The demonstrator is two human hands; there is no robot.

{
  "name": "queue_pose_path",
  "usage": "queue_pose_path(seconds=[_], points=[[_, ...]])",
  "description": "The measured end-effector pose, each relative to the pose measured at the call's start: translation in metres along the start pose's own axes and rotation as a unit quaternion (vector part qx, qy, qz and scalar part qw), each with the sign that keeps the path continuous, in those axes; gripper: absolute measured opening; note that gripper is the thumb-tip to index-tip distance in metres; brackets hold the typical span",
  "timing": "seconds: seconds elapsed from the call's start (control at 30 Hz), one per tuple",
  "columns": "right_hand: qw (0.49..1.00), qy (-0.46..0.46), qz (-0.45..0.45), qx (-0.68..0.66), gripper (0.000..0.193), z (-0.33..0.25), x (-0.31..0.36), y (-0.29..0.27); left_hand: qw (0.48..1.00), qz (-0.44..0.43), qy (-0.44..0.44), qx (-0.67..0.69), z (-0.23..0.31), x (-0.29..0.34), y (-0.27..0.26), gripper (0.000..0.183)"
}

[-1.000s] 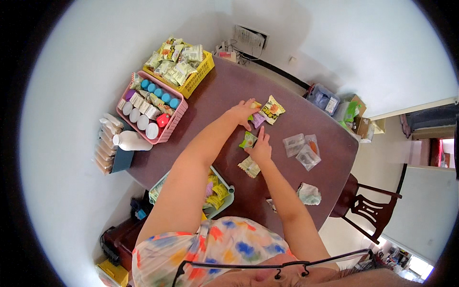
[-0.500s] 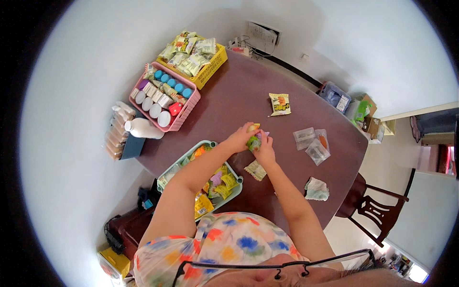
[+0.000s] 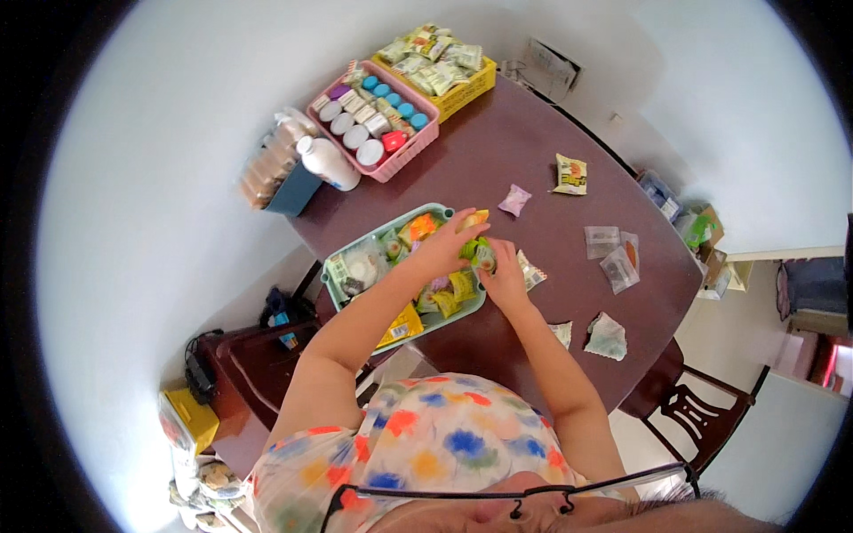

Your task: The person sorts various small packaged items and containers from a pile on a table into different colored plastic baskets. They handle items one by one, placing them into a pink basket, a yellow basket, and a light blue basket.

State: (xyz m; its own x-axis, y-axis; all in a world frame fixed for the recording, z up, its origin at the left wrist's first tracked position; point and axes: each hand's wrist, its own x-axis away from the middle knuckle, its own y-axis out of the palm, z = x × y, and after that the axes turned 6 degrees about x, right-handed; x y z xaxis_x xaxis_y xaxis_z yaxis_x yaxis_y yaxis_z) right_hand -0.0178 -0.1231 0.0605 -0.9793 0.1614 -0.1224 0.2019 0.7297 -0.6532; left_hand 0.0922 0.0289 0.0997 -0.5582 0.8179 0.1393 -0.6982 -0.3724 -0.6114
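A small green packet is pinched between both hands, left hand and right hand, at the right rim of the green basket near the counter edge, bare counter beyond.

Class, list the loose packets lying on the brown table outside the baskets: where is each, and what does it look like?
Yellow packet: far side, square, yellow with dark print.
Pink packet: left of it, small, pale pink.
Clear packets: right side, see-through, overlapping.
Pale green packet: near edge, crumpled.
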Motion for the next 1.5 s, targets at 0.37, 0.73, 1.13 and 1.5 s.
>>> queue_pose_path(seconds=[0.37, 0.73, 1.13, 1.5], points=[[0.98, -0.104, -0.107, 0.134, 0.062, -0.019, 0.055, 0.047, 0.977, 0.111, -0.107, -0.144, -0.045, 0.127, 0.073, 0.084], [0.986, -0.091, -0.073, 0.116, 0.041, 0.008, 0.075, 0.03, 0.978, 0.094, -0.006, -0.187, -0.023, 0.116, 0.09, 0.072], [0.971, 0.139, 0.128, 0.146, 0.07, 0.104, 0.103, -0.076, 0.98, 0.068, 0.132, -0.135, 0.041, -0.014, 0.115, 0.07], [0.872, 0.429, 0.159, 0.173, 0.101, 0.256, 0.066, -0.162, 0.975, 0.046, -0.157, -0.149, -0.017, -0.148, 0.128, 0.094]])
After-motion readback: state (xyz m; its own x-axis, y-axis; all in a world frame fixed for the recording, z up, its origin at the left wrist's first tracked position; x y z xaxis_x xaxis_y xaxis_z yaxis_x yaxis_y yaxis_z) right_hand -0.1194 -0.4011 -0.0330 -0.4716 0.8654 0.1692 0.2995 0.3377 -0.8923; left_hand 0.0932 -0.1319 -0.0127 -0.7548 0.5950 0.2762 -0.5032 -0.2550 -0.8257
